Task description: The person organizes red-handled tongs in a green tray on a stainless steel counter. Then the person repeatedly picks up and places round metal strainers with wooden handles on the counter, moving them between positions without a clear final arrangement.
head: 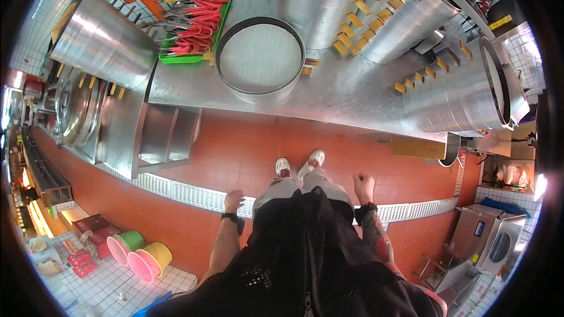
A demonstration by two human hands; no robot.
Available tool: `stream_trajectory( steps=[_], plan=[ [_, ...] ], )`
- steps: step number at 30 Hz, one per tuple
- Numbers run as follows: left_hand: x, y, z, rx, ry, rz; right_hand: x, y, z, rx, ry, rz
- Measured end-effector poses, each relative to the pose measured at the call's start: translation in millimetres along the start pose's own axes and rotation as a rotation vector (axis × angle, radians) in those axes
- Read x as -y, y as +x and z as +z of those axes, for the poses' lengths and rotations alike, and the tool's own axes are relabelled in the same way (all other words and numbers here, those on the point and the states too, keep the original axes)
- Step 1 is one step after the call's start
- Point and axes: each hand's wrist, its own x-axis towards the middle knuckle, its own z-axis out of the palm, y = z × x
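Observation:
My left hand [234, 201] hangs beside my left leg, fingers loosely bent, with nothing in it. On the other side, my right hand [364, 187] hangs with its fingers curled in, and no object shows in it. Neither hand touches anything. In front of me runs a stainless steel counter [185, 86]. On it stands a round metal steamer [260, 59] with a pale liner inside and wooden handles at its sides. To its left, a green tray [224, 22] holds many red-handled scissors [200, 24].
Tall metal steamer stacks [321, 4] with wooden handles crowd the counter's right; another metal cylinder [105, 37] leans at left. A perforated drain grate [198, 196] crosses the red floor. Pink, green and yellow buckets [145, 264] stand behind left. A front-loading machine [500, 246] is behind right.

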Motion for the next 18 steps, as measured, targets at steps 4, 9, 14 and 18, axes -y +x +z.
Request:
stream_trajectory(
  steps=[4,9,14,18],
  plan=[
    [33,8,-9,0.023,-0.112,-0.175,68,65,1,0.106,0.047,-0.208],
    [80,37,-12,0.196,-0.209,-0.035,167,162,17,0.225,0.206,-0.285],
    [38,43,1,0.1,-0.354,0.03,252,230,41,0.559,0.494,-0.102],
    [-66,13,30,-0.265,-0.073,0.182,279,251,74,0.483,0.672,-0.068]
  ],
)
